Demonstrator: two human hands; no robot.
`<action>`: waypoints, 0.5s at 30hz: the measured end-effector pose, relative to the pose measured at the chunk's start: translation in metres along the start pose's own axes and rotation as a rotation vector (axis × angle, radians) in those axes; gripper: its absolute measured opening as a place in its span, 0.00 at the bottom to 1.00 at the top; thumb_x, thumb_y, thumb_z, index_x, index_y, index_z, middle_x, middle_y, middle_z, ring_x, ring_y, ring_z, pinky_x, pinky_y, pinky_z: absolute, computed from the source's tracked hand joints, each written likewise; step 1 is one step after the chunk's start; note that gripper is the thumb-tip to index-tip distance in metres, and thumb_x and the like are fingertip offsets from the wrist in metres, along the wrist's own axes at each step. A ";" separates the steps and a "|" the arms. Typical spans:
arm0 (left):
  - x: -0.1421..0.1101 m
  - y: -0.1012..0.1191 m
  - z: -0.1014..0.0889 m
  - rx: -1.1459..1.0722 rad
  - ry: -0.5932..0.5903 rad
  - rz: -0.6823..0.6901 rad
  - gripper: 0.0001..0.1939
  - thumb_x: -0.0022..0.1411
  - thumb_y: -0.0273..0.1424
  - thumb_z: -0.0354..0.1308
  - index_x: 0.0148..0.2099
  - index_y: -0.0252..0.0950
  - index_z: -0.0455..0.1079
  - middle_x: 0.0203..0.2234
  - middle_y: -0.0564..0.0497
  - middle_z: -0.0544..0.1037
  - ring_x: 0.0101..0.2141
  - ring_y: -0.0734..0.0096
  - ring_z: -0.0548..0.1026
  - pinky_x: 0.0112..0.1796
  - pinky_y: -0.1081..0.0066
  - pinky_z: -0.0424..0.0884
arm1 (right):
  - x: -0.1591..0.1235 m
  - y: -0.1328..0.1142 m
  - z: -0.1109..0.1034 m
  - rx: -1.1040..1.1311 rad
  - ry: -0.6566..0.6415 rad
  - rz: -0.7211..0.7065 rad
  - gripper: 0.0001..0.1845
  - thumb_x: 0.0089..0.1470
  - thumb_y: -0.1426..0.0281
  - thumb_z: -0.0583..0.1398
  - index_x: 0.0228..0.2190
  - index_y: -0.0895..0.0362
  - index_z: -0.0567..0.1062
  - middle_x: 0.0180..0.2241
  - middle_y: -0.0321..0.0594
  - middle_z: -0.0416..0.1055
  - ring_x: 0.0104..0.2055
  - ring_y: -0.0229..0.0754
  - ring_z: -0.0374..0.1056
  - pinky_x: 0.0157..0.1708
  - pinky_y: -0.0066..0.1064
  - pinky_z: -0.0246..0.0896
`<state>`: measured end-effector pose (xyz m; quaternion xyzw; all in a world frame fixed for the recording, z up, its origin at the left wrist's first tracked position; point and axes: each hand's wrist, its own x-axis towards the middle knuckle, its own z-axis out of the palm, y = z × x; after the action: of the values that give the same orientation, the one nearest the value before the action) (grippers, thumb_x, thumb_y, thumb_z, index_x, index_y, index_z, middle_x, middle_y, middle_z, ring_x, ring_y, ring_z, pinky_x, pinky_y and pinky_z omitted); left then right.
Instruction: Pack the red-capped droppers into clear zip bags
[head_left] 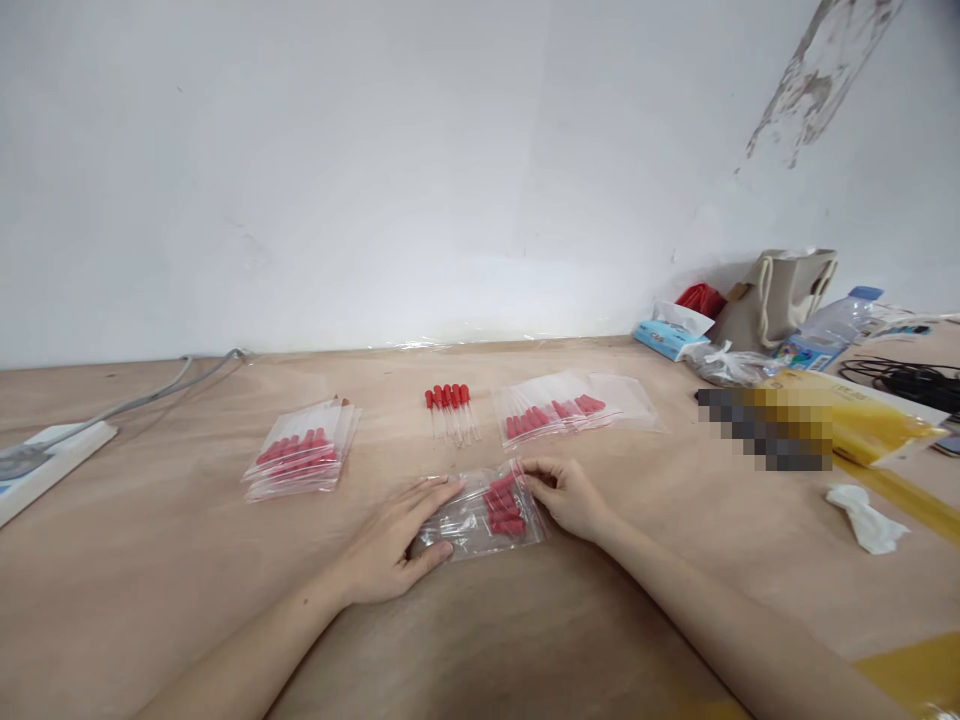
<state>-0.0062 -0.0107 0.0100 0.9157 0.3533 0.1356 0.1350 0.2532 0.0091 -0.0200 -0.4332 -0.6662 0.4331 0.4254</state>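
Note:
A small clear zip bag (480,512) holding several red-capped droppers lies flat on the wooden table (150,590) in front of me. My left hand (394,545) rests on the bag's left end, fingers stretched over it and thumb under its edge. My right hand (570,495) has its fingers curled, pinching the bag's right end. Behind the bag, several loose red-capped droppers (451,408) lie in a row. A stack of filled bags (300,458) sits to the left, and more bags with droppers (562,410) are spread to the right.
A white power strip (45,462) with a grey cable lies at the far left. At the right are a tissue pack (671,332), a canvas bag (780,295), a water bottle (829,330), a yellow package (862,420), black cables (911,380) and a crumpled tissue (862,515).

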 end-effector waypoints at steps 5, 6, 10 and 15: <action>0.000 0.000 0.001 -0.007 -0.002 0.011 0.29 0.63 0.36 0.48 0.63 0.42 0.42 0.58 0.49 0.58 0.57 0.61 0.55 0.55 0.57 0.54 | 0.000 -0.003 0.000 -0.016 0.156 0.091 0.11 0.47 0.63 0.58 0.29 0.57 0.77 0.31 0.40 0.75 0.32 0.43 0.71 0.34 0.35 0.66; 0.001 -0.001 0.001 -0.010 -0.002 0.013 0.30 0.63 0.36 0.48 0.63 0.42 0.42 0.58 0.49 0.58 0.57 0.61 0.55 0.55 0.57 0.54 | 0.000 -0.003 0.000 -0.060 0.158 0.093 0.11 0.47 0.63 0.59 0.28 0.57 0.76 0.29 0.40 0.75 0.31 0.43 0.70 0.33 0.35 0.66; 0.002 0.000 -0.001 -0.012 -0.011 0.032 0.27 0.63 0.37 0.47 0.63 0.43 0.45 0.58 0.49 0.58 0.57 0.61 0.55 0.55 0.57 0.54 | 0.002 -0.002 -0.004 -0.148 -0.021 0.006 0.12 0.49 0.63 0.57 0.27 0.56 0.76 0.29 0.39 0.74 0.33 0.42 0.70 0.36 0.33 0.64; 0.002 0.001 -0.002 -0.013 -0.016 0.015 0.28 0.63 0.37 0.48 0.63 0.43 0.45 0.58 0.49 0.58 0.57 0.60 0.56 0.55 0.56 0.54 | 0.002 -0.003 -0.012 -0.042 0.089 0.134 0.23 0.50 0.56 0.55 0.42 0.58 0.67 0.26 0.37 0.71 0.28 0.38 0.67 0.28 0.29 0.62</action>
<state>-0.0051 -0.0094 0.0122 0.9184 0.3446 0.1316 0.1430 0.2631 0.0123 -0.0139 -0.5048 -0.6250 0.4267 0.4154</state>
